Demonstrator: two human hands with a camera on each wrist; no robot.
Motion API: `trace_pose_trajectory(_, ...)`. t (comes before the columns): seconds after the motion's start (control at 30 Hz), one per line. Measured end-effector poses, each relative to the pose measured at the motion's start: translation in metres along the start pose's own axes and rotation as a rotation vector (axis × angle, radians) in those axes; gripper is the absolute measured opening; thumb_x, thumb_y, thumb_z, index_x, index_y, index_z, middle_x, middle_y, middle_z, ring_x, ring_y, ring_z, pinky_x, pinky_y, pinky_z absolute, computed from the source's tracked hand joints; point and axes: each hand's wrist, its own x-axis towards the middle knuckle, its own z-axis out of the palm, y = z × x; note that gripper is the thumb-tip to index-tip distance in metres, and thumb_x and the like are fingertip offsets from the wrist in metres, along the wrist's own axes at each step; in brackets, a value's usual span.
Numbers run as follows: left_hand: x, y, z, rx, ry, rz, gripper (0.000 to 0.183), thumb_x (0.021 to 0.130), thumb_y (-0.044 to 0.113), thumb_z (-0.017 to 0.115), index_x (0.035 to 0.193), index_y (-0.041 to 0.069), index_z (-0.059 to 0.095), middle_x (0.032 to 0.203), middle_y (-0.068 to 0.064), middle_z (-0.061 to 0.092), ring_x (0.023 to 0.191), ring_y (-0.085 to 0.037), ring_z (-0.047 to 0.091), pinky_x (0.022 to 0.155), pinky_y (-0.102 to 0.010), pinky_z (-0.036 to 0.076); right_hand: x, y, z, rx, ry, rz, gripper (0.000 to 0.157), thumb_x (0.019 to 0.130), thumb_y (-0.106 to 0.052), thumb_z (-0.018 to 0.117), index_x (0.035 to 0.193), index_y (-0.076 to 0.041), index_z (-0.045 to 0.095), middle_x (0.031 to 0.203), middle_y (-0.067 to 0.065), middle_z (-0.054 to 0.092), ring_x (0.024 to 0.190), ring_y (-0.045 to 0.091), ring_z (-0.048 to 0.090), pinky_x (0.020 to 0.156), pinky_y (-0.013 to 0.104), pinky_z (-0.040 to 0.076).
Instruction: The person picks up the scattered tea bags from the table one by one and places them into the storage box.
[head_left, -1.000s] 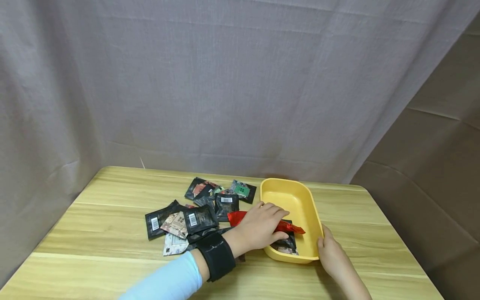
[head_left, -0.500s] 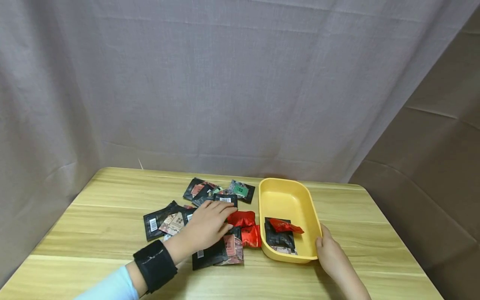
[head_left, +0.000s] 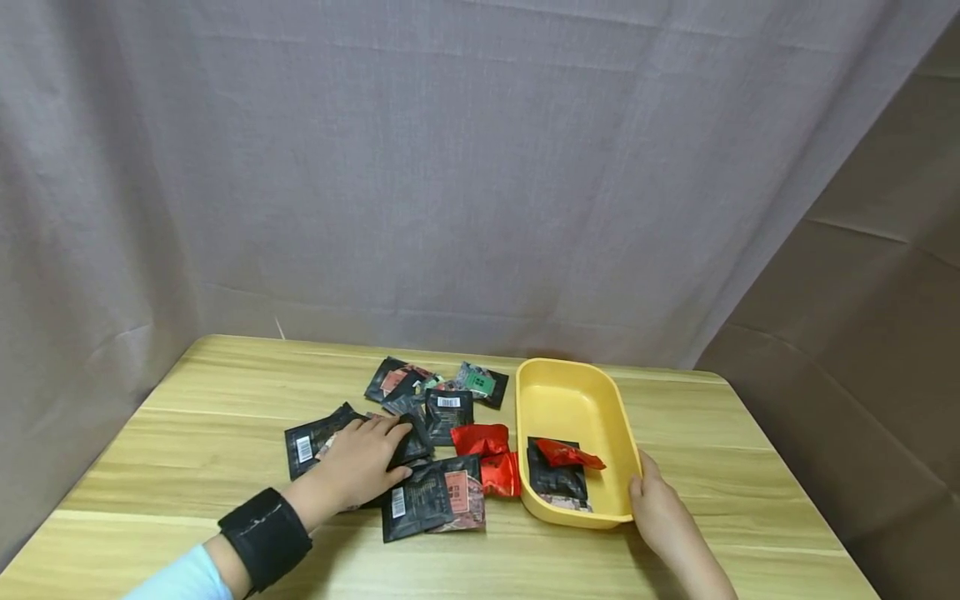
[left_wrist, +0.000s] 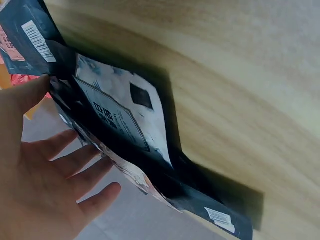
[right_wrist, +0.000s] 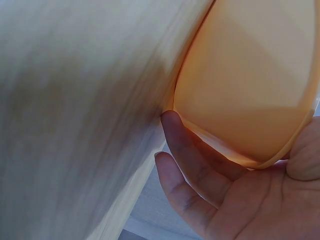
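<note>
My left hand (head_left: 348,468) lies over the left part of a pile of flat sachets. Its fingers reach onto a black sachet (head_left: 411,442), and the left wrist view shows them spread against the pile, the thumb at a dark edge. A white printed sachet (left_wrist: 117,112) sits among them. With my right hand (head_left: 663,510) I hold the near right corner of a yellow plastic tray (head_left: 624,425), thumb at the rim and fingers on the outer wall. Inside the tray are a black sachet (head_left: 557,482) and a red wrapped packet (head_left: 567,454).
Two shiny red packets (head_left: 500,475) lie against the tray's left side. In front are a black barcoded sachet (head_left: 417,504) and a pink-labelled one (head_left: 463,493). More sachets, one green-labelled (head_left: 480,382), lie at the back of the wooden table (head_left: 225,417). A grey curtain (head_left: 450,183) hangs behind.
My left hand has left the tray, where the red packet now lies uncovered, and moved left to the sachet pile. My right hand has stayed on the tray corner.
</note>
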Motion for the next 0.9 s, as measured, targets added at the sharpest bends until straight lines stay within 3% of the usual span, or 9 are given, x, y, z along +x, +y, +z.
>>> trace_pose_trajectory(0.3,-0.001,0.000,0.003,0.029,0.066,0.029,0.047,0.099,0.037,0.061,0.132,0.004,0.060,0.131,-0.016,0.061,0.123,-0.037,0.055,0.101,-0.055,0.044,0.000,-0.002,0.000,-0.005,-0.003,0.009,0.051,0.104,-0.008,0.029,0.147,0.016,0.019,0.138,0.043,0.038,0.125,0.055,0.043,0.100,0.066,0.038)
trace_pose_trajectory(0.5,0.001,-0.001,0.009,0.199,0.264,0.114,0.029,0.097,0.016,0.060,0.123,0.002,0.065,0.116,-0.014,0.068,0.101,-0.032,0.066,0.086,-0.048,0.053,0.001,-0.001,0.000,-0.005,-0.002,0.013,0.051,0.104,-0.009,0.029,0.148,0.016,0.019,0.139,0.043,0.038,0.126,0.055,0.042,0.101,0.067,0.037)
trace_pose_trajectory(0.6,0.004,0.000,0.010,0.252,0.324,0.138,0.028,0.094,0.009,0.063,0.120,0.002,0.066,0.111,-0.013,0.070,0.094,-0.028,0.068,0.081,-0.044,0.055,0.001,-0.001,0.000,-0.005,0.000,0.006,0.051,0.104,-0.009,0.029,0.147,0.016,0.019,0.138,0.043,0.038,0.126,0.056,0.043,0.100,0.067,0.037)
trace_pose_trajectory(0.73,0.011,0.006,0.004,0.232,0.336,0.155,0.031,0.091,0.004,0.065,0.122,0.003,0.066,0.112,-0.011,0.070,0.094,-0.026,0.069,0.078,-0.041,0.055,0.000,-0.001,0.000,-0.003,0.002,0.006,0.051,0.104,-0.010,0.029,0.147,0.016,0.019,0.137,0.043,0.039,0.125,0.056,0.044,0.099,0.067,0.038)
trace_pose_trajectory(0.9,0.020,0.022,-0.008,0.198,0.338,0.185,0.039,0.089,0.001,0.068,0.127,0.005,0.064,0.119,-0.010,0.068,0.102,-0.027,0.067,0.086,-0.043,0.055,0.000,-0.001,0.000,-0.002,-0.003,0.013,0.051,0.104,-0.010,0.029,0.148,0.016,0.019,0.137,0.043,0.039,0.125,0.056,0.044,0.098,0.067,0.039)
